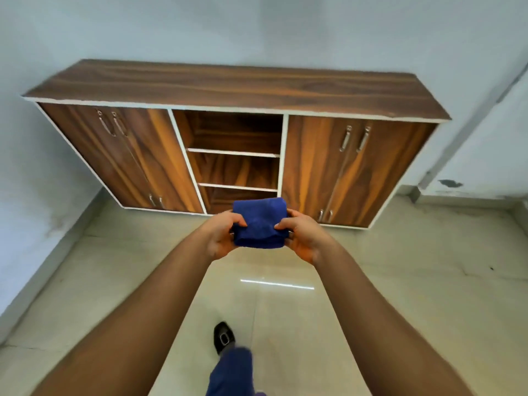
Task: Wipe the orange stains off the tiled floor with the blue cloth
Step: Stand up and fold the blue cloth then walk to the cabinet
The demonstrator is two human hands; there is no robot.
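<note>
Blue cloth (259, 222), folded into a thick pad, sits up in the air between both hands! Left hand (220, 238) clamps its left edge, right hand (303, 237) pinches the right, arms stretched out over the glossy tiled floor (400, 281). Wooden cabinet (234, 115) stands against the wall ahead, and a black shoe (223, 337) steps forward below.

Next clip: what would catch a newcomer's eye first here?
A folded dark blue cloth sits centre frame, held up between the left hand and right hand. Behind it, a long wood-grain cabinet stands against the pale wall, above the glossy beige tiled floor.
</note>
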